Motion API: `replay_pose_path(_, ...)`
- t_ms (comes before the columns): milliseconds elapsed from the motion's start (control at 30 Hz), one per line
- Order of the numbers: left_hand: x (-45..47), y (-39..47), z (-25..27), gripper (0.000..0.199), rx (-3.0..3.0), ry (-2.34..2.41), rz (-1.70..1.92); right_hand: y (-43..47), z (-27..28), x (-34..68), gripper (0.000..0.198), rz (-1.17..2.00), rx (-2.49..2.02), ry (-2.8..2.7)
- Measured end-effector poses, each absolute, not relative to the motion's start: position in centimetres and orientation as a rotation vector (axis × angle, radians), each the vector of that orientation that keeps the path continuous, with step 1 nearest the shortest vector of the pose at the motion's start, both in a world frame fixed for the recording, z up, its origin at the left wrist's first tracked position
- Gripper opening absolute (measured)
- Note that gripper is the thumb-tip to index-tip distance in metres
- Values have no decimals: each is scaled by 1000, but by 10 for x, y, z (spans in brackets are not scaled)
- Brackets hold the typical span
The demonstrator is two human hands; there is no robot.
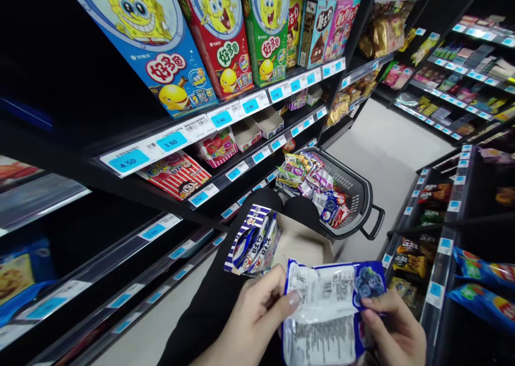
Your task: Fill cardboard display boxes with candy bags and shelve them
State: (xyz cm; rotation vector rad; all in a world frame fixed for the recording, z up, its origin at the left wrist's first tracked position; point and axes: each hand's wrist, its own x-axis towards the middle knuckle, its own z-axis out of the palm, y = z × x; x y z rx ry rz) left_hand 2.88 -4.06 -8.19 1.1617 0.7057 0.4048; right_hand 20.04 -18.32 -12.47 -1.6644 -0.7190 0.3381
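Observation:
Between my two hands is a blue and white candy bag with blueberries printed on one end, its printed text side facing me. My left hand grips its left edge, thumb on top. At the blueberry end, the fingers of my right hand pinch the other side. Just beyond the bag, an open display box with blue and white stripes rests on my lap. Several packets stand at its left end, and bare cardboard shows in the rest of it.
A grey shopping basket full of colourful packets stands on the floor beyond my knees. To the left, shelves hold cartoon snack boxes and a red-striped box. Price-tagged racks with bagged snacks line the right side of the pale floor.

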Motion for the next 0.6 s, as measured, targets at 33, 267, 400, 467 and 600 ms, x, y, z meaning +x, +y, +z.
replay_pose_path(33,27,-42,-84,37,1224,762,473,-183,-124,200,19,326,-1697,-723)
replay_pose_path(267,16,-38,-88,22,1288,607,566,-178,-121,197,20,499,-1637,-690)
replay_pose_path(400,14,-29,-79,28,1531,518,509,-179,-125,204,16,558,-1569,-725)
replay_pose_path(467,14,-26,-75,23,1624,533,498,-181,-126,206,15,572,-1545,-718)
replay_pose_path(600,15,-23,-69,11,1780,496,548,-182,-121,200,26,648,-1518,-551)
